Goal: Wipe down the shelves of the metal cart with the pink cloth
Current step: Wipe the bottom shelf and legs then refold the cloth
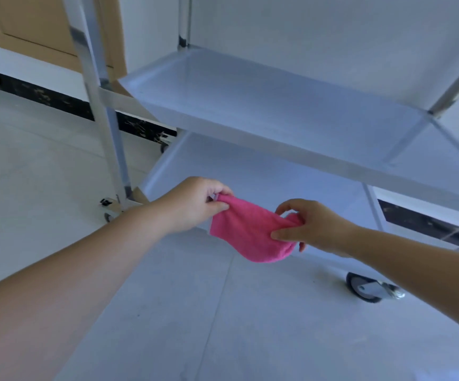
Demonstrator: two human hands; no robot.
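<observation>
Both hands are out in front of the metal cart (291, 116), and the pink cloth (247, 232) is strung between them in the air. The left hand (192, 204) pinches the cloth's upper left corner between thumb and fingers, up by the near edge of the lower shelf (264, 177). The right hand (313, 226) grips the bunched right end, thumb pressed on the near face and the other fingers curled over the top. So the cloth hangs from two points, its middle sagging down in a rounded fold below both grips, clear of the pale floor (168, 312). It touches neither shelf: the lower one lies just behind it, the middle shelf (277, 105) sits above and farther back. A caster wheel (365, 288) stands on the floor below the right forearm, and another wheel (110, 214) shows at the cart's left leg.
</observation>
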